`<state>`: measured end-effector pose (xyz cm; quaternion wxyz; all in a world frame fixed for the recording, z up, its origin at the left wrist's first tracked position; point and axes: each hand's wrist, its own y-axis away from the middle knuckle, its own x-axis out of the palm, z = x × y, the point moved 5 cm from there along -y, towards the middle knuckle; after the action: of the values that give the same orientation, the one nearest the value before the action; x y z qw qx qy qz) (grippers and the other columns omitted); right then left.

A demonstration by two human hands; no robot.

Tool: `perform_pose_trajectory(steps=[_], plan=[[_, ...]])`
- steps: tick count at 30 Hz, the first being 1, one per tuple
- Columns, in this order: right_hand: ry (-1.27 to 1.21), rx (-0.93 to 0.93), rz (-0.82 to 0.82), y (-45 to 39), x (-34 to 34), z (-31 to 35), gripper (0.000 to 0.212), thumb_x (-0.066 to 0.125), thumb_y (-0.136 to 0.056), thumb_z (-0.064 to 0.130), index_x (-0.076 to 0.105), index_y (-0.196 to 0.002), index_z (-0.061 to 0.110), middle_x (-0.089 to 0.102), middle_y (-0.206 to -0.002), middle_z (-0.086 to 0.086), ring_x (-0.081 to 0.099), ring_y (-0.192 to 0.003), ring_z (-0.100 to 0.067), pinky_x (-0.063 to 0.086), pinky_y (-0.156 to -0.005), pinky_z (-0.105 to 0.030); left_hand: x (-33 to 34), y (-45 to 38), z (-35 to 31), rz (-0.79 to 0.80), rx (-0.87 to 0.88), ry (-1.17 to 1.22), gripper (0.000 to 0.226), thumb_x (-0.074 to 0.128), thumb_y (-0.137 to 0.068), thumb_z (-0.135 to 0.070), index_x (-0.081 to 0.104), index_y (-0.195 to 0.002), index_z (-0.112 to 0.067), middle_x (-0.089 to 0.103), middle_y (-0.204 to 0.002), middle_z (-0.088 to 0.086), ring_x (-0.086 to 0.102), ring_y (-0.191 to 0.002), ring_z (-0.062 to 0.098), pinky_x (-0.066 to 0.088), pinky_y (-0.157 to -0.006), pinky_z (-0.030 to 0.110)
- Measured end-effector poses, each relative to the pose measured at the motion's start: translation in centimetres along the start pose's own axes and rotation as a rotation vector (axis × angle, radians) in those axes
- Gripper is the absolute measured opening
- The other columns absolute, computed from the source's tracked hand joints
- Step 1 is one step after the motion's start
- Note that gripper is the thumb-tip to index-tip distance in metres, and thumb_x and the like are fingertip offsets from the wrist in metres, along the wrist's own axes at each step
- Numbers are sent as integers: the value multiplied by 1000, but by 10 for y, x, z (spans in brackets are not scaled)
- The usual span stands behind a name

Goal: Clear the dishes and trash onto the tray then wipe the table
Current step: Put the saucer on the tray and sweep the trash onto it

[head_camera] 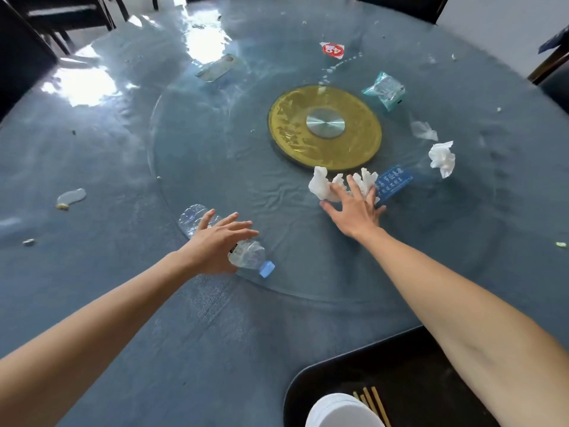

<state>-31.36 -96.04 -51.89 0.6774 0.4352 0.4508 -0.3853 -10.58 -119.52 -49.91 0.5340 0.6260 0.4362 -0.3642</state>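
Progress: early; black tray (pixel 311 383) lower right holds white bowl (pixel 341 411), chopsticks (pixel 374 403); wiping not begun | left hand (pixel 215 241) spread above 1 crushed bottle (pixel 249 254), lower centre, no grip yet | right hand (pixel 357 208) splayed on tissue wad (pixel 320 183); 2 more tissues centre right, 3 wrappers upper frame.

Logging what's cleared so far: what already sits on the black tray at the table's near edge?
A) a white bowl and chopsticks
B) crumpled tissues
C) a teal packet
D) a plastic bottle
A: the black tray holds a white bowl and wooden chopsticks; the other items lie on the table.
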Motion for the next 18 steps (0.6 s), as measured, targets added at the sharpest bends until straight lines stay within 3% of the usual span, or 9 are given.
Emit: perform_pose_trajectory(steps=[3, 6, 9, 12, 15, 18], plan=[[31, -52, -173, 6, 2, 1, 43, 48, -98, 59, 53, -136, 40, 39, -157, 4, 36, -136, -39, 32, -108, -58, 0, 0, 1, -13, 0, 28, 85, 77, -76, -49, 35, -149, -44, 24, -162, -18, 10, -154, 12, -5, -120, 52], [-76, -110, -254, 16, 1, 2, 36, 56, -100, 38, 65, -130, 20, 55, -143, -8, 47, -119, -40, 37, -103, -44, -2, 1, 1, -21, -3, 55, 81, 77, -76, -49, 39, -147, -44, 27, -161, -18, 14, -153, 12, -5, -119, 52], [-143, -151, -251, 32, 1, 2, 38, 59, -98, 26, 65, -131, 8, 56, -139, -12, 49, -119, -40, 40, -101, -42, -6, 4, -4, -92, -28, 128, 76, 79, -75, -44, 46, -143, -43, 40, -155, -13, 28, -149, 14, 2, -119, 56], [-193, -230, -272, 61, -3, 0, 36, 64, -93, 17, 67, -127, 3, 56, -135, -14, 53, -122, -39, 48, -100, -44, -12, 8, -12, -182, -84, 175, 68, 78, -73, -43, 53, -137, -42, 52, -140, -9, 49, -133, 19, 22, -115, 54], [-255, -296, -308, 96, -15, -8, 22, 71, -87, 13, 72, -105, 1, 52, -137, -17, 59, -118, -38, 58, -85, -46, -21, 15, -27, -256, -137, 213, 59, 77, -74, -45, 60, -130, -40, 62, -122, -6, 62, -109, 22, 43, -94, 40], [-298, -307, -337, 135, -27, -22, 18, 74, -82, 13, 72, -96, 3, 43, -145, -24, 60, -118, -40, 57, -81, -40, -32, 25, -45, -313, -190, 320, 48, 77, -74, -39, 65, -120, -37, 65, -102, -5, 64, -94, 26, 50, -77, 36]])
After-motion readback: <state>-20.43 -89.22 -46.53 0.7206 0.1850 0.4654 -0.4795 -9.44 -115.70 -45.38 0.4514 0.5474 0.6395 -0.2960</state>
